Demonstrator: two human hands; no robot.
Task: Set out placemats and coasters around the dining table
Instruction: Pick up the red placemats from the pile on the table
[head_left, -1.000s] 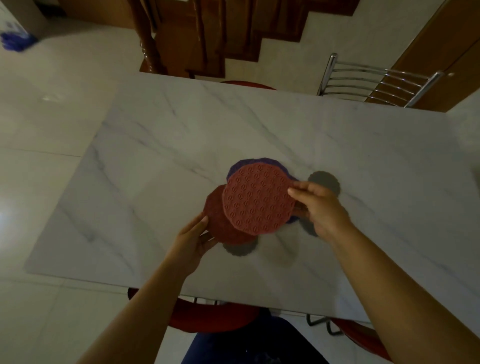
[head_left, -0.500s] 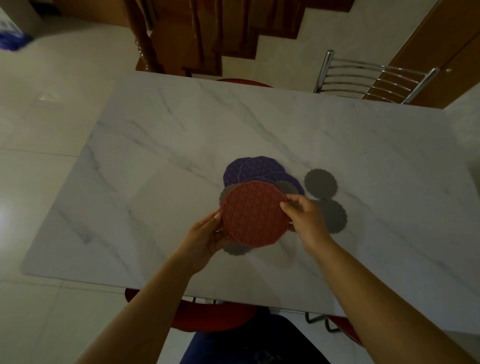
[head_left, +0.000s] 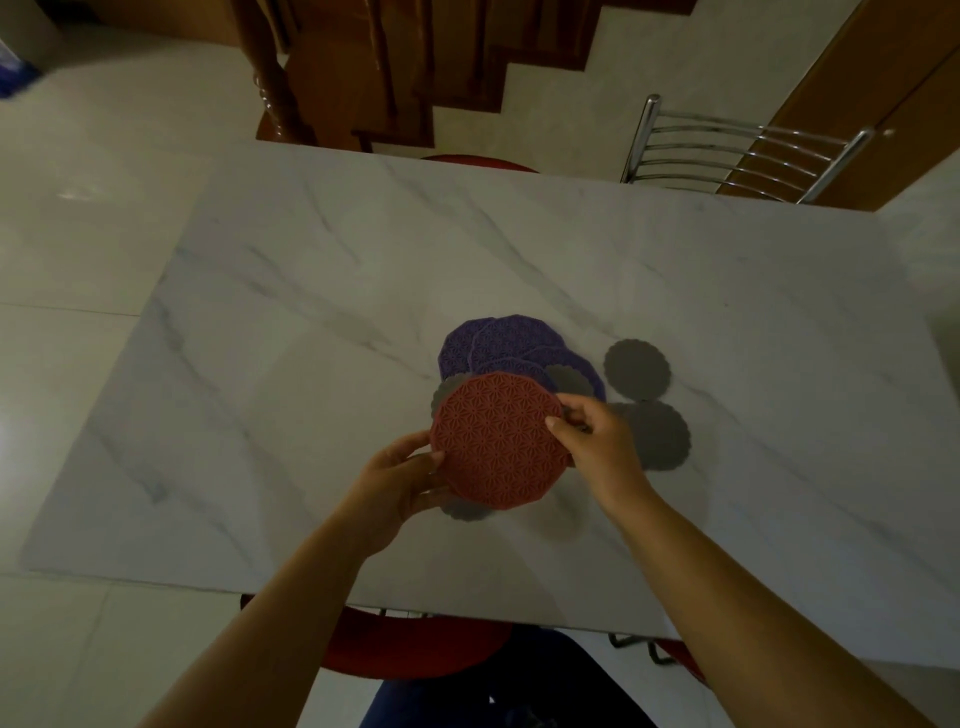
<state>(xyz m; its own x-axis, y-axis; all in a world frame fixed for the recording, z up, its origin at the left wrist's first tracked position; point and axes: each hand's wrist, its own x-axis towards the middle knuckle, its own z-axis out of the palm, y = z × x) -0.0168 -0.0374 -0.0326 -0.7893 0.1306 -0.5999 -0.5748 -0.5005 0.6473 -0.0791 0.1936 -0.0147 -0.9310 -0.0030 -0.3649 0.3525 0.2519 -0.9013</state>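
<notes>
Left hand (head_left: 400, 478), right hand (head_left: 597, 441) pinching opposite rims of round red lattice silicone placemat (head_left: 498, 439), each grip closed on it, mat hovering over purple lattice placemats (head_left: 504, 343) and grey scalloped coasters (head_left: 636, 369) mid marble worktop (head_left: 311, 312). Risk: limp mat snagging coaster beneath, scattering pile.

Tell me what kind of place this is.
Probably a dining area in a home: a marble-look dining table with a metal-backed chair at its far side, a wooden staircase just beyond, and a tiled floor.
</notes>
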